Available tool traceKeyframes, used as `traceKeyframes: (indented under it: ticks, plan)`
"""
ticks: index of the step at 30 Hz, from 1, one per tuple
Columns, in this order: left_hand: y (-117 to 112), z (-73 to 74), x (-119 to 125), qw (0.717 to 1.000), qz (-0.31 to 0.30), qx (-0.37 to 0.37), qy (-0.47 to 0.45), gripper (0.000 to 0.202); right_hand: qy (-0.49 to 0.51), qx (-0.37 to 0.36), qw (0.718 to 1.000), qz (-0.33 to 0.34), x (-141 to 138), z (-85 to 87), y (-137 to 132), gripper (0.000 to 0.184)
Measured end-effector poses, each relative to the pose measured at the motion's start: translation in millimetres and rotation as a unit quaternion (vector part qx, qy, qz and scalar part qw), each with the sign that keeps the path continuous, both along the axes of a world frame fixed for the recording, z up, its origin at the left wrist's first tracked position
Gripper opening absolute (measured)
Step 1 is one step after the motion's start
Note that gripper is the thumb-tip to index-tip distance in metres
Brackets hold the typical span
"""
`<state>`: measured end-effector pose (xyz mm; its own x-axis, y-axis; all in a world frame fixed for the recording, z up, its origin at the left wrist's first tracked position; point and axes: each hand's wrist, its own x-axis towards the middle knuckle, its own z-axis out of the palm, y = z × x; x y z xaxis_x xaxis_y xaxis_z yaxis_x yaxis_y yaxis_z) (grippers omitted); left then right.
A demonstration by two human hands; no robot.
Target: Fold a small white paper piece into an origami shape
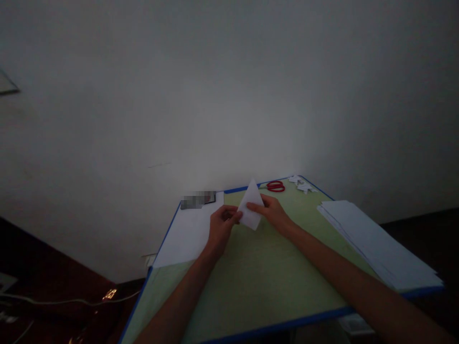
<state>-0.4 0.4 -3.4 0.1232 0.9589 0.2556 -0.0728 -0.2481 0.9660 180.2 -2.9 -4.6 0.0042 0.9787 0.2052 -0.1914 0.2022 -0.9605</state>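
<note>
Pinching a small, pointed piece of white paper [252, 195] between them, two bare hands work above the pale green, blue-edged table [272, 272], near the middle of its far half. The left hand [222, 224] grips the lower left edge of the paper between thumb and fingers; the right hand [274, 211] has its thumb laid flat across the face, with its fingers behind the right edge. The paper stands tilted, its sharp tip pointing up and away from the person.

Just beyond the right hand, a pair of scissors with red looped handles [275, 186] lies near the table's far edge, and small white paper scraps [304, 187] are scattered at the far right corner. A loose stack of large white paper sheets [380, 246] lies along the right side. On the left, a large flat white sheet [186, 234] covers the surface beside the left hand, with a dark, flat, partly blurred object [211, 197] on its far end.
</note>
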Motion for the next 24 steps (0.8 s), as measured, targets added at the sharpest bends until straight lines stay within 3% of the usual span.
traceKeyframes:
  ticks: [7, 12, 20, 24]
  plan:
    - [-4.5, 1.1, 4.0, 0.999, -0.023, 0.003, 0.047, 0.026, -0.017, -0.03, 0.999, -0.005, 3.2, -7.0, 5.5, 0.033]
    - [-4.5, 1.9, 2.9, 0.994, -0.024, 0.033, 0.098, 0.025, -0.036, -0.047, 0.998, 0.015, 1.5, -0.7, 1.1, 0.035]
    - [3.7, 1.4, -1.1, 0.997, 0.038, -0.022, -0.067, 0.038, 0.01, -0.032, 0.999, 0.009, 2.3, -3.4, 8.0, 0.064]
    - [-0.5, 7.1, 3.8, 0.989, 0.03, -0.066, -0.128, 0.044, 0.013, -0.024, 0.999, 0.023, 1.1, -3.6, 6.0, 0.062]
